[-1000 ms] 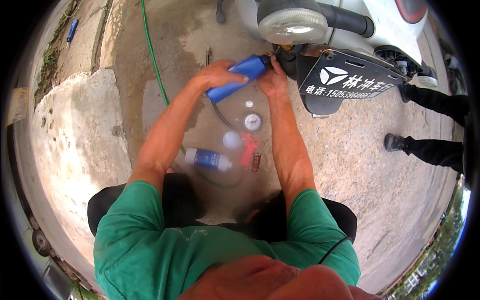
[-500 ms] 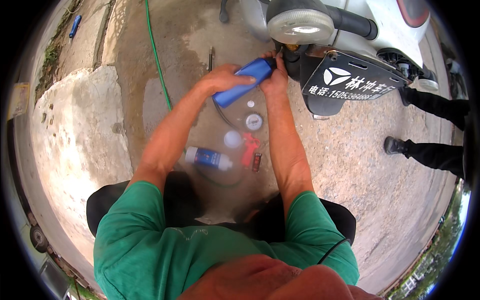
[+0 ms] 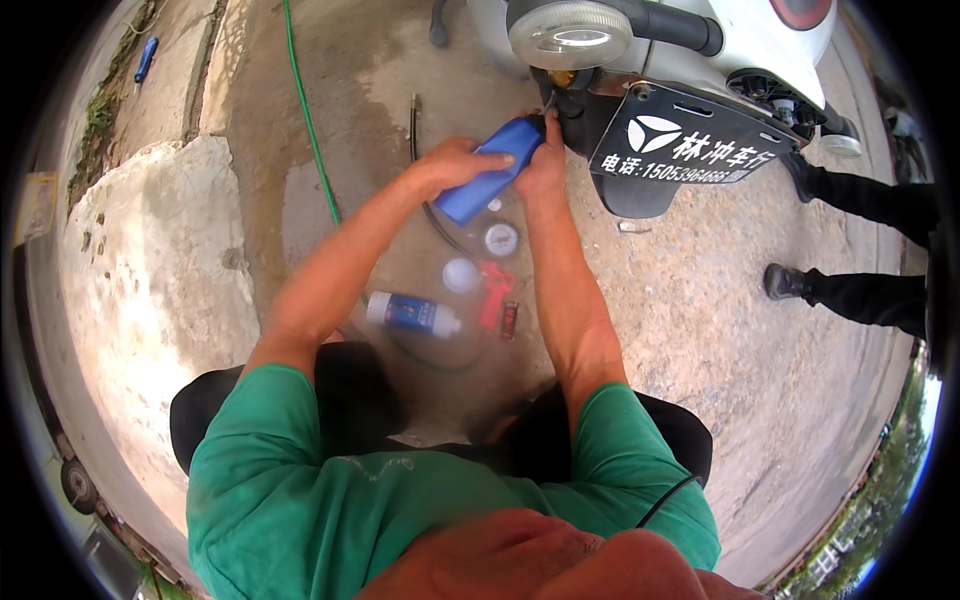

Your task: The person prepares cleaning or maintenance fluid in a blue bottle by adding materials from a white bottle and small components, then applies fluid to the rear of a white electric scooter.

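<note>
A blue squeeze bottle with a dark cap is held at a slant, cap end up and to the right. My left hand is wrapped round its body, thumb along the upper side. Around its neck, close to the scooter's underside, my right hand is closed; some of its fingertips are hidden. The cap end sits beside dark parts of the white scooter, below a round lamp. Whether the cap touches them, I cannot tell.
On the ground below my hands lie a round gauge, a white disc, a red tool and a white bottle with a blue label. A black plate hangs off the scooter. A green hose runs left; another person's legs stand right.
The scooter and its plate now appear slightly farther left and the whole view has shifted a little. Both hands keep their hold on the blue squeeze bottle.
</note>
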### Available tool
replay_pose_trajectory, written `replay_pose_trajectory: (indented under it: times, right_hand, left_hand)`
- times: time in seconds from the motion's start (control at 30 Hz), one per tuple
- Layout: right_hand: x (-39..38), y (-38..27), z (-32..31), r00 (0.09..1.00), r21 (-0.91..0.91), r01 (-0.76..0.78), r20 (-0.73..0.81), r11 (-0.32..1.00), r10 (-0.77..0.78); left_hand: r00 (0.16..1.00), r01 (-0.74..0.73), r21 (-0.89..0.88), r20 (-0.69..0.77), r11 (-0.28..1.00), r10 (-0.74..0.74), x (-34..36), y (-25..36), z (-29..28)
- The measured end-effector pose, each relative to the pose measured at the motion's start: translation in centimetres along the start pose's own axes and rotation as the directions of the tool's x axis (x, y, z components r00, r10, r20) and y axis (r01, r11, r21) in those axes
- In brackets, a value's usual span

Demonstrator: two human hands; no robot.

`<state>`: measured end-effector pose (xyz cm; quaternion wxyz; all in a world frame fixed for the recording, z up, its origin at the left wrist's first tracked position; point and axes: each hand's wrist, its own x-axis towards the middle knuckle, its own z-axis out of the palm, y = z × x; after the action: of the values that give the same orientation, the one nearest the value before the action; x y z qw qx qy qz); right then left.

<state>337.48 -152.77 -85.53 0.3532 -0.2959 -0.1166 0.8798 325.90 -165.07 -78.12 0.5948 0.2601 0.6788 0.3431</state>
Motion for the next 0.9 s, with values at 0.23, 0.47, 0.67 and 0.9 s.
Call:
replay_pose_trajectory:
  times: [0.23, 0.47, 0.67, 0.9]
  right_hand:
    - [-6.7, -0.1, 4.3, 0.979, -0.056, -0.156, -0.139, 0.986, 0.147]
    - [-9.6, -1.9, 6.5, 0.914, -0.337, -0.406, -0.166, 0.849, 0.371]
    - [-11.7, -4.8, 6.8, 0.881, -0.663, -0.460, -0.256, 0.590, 0.399]
    - [-11.0, -5.7, 5.9, 0.881, -0.760, -0.436, -0.249, 0.483, 0.403]
  left_hand:
    - [0.987, 0.119, 0.111, 0.091, 0.987, -0.129, -3.9, 4.6, 0.2]
    - [0.964, 0.155, 0.194, 0.186, 0.969, -0.191, -8.1, 7.4, -0.4]
    - [0.965, 0.109, 0.064, 0.233, 0.992, -0.121, -8.0, 6.7, 1.1]
    - [0.974, 0.098, 0.022, 0.202, 0.995, -0.101, -7.0, 5.0, 1.8]
